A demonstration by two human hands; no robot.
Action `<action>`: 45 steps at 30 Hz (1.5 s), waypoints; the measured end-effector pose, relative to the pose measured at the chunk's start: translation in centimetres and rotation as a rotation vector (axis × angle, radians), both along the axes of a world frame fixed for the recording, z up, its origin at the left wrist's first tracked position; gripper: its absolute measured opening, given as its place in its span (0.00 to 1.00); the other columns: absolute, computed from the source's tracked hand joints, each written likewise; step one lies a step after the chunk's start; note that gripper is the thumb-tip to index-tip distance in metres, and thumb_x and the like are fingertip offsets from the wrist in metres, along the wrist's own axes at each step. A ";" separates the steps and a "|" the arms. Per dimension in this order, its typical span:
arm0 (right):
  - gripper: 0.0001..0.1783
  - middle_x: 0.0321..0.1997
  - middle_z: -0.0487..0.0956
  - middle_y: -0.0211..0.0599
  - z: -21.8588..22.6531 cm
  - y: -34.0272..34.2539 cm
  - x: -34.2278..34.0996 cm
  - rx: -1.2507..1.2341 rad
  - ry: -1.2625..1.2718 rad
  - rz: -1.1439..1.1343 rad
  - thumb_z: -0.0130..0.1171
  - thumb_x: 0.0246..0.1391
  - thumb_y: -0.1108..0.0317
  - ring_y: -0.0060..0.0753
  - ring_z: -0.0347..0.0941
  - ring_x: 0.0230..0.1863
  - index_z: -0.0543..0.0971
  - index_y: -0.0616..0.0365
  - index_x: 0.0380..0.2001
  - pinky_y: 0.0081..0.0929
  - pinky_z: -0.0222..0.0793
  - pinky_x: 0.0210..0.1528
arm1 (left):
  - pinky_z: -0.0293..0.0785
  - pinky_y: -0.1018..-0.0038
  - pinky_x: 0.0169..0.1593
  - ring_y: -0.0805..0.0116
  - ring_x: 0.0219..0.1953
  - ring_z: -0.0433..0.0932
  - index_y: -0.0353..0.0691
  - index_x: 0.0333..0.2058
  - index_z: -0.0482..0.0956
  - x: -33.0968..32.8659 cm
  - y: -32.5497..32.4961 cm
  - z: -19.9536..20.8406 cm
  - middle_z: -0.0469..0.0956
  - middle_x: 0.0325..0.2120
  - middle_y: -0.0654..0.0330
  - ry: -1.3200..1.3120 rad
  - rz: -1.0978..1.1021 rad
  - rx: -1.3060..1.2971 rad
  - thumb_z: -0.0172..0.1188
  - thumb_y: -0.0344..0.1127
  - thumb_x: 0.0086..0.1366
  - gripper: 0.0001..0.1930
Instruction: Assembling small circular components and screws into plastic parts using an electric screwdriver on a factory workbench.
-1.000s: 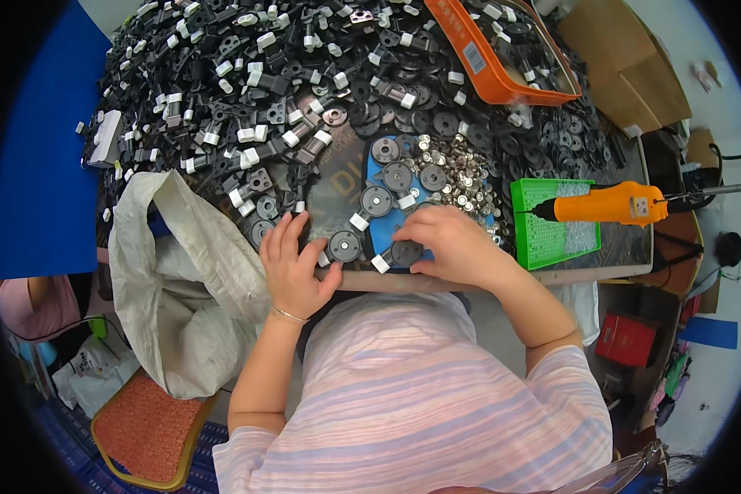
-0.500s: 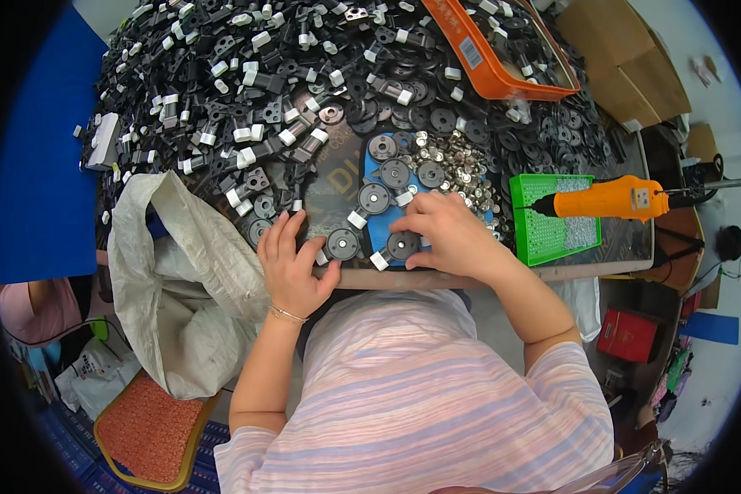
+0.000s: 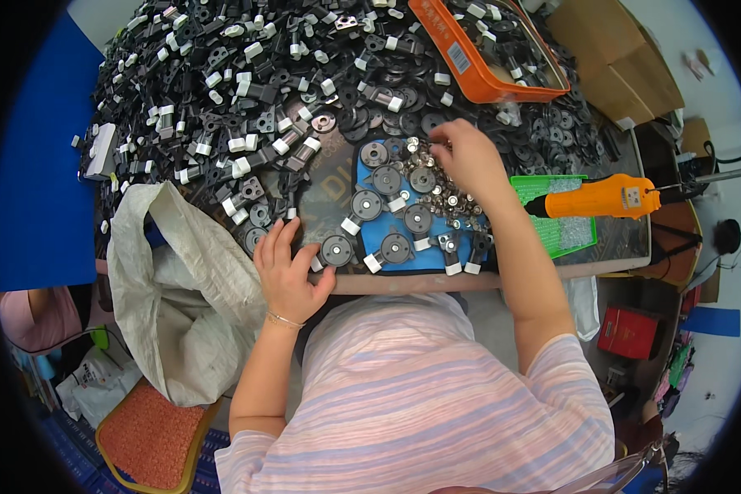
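My left hand point(image 3: 286, 272) rests near the table's front edge, fingers apart, its thumb and fingertips touching a round black disc part point(image 3: 336, 249). More disc parts with white ends point(image 3: 395, 247) lie in rows on a blue mat point(image 3: 387, 226). My right hand point(image 3: 468, 156) reaches farther back over a heap of small silver metal pieces point(image 3: 445, 193), fingers curled down into them; what they pinch is hidden.
A big pile of black and white plastic parts point(image 3: 247, 90) covers the table's back. An orange tray point(image 3: 482, 49) stands at the back right. An orange electric screwdriver point(image 3: 605, 198) lies over a green tray point(image 3: 564, 230). A white woven sack point(image 3: 181, 305) hangs at the left.
My right hand has moved from the front row of disc parts back and to the right, onto the silver pieces. My left hand stays by the front edge, still against a disc part.
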State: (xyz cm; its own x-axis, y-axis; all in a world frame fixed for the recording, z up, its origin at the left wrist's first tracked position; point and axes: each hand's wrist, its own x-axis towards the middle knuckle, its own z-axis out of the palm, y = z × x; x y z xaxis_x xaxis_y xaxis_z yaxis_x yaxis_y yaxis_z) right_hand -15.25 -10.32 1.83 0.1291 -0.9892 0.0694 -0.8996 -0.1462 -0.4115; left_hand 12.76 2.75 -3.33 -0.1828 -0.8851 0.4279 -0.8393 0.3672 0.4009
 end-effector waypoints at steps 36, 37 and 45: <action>0.29 0.43 0.76 0.33 4.6 9.4 -3.3 0.177 0.003 0.365 0.70 0.30 0.70 0.42 0.70 0.46 0.77 0.53 0.43 0.35 0.68 0.46 | 0.53 0.58 0.59 0.50 0.57 0.62 0.43 0.30 0.78 0.0 -0.1 -0.6 0.69 0.51 0.53 -0.013 -0.014 -0.032 0.63 0.39 0.40 0.15; 0.31 0.45 0.76 0.33 4.5 9.1 -3.3 0.215 -0.004 0.421 0.70 0.29 0.74 0.42 0.69 0.49 0.77 0.53 0.44 0.35 0.66 0.50 | 0.53 0.58 0.59 0.50 0.57 0.62 0.43 0.30 0.78 0.0 -0.1 -0.6 0.69 0.51 0.53 -0.015 -0.017 -0.033 0.63 0.39 0.40 0.15; 0.28 0.44 0.76 0.33 2.9 8.4 -3.4 0.270 0.035 0.485 0.70 0.29 0.73 0.41 0.68 0.49 0.77 0.53 0.42 0.35 0.63 0.51 | 0.54 0.58 0.58 0.49 0.57 0.62 0.42 0.30 0.78 -0.1 -0.2 -0.4 0.69 0.51 0.52 -0.035 -0.019 -0.044 0.63 0.39 0.40 0.15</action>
State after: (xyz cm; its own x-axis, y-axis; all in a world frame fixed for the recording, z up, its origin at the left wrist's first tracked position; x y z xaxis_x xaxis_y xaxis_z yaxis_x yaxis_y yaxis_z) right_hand -18.67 -1.90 4.72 0.5716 -0.7981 -0.1905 -0.7692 -0.4404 -0.4631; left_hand 12.67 2.53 -3.72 -0.2149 -0.8619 0.4593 -0.8452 0.3997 0.3547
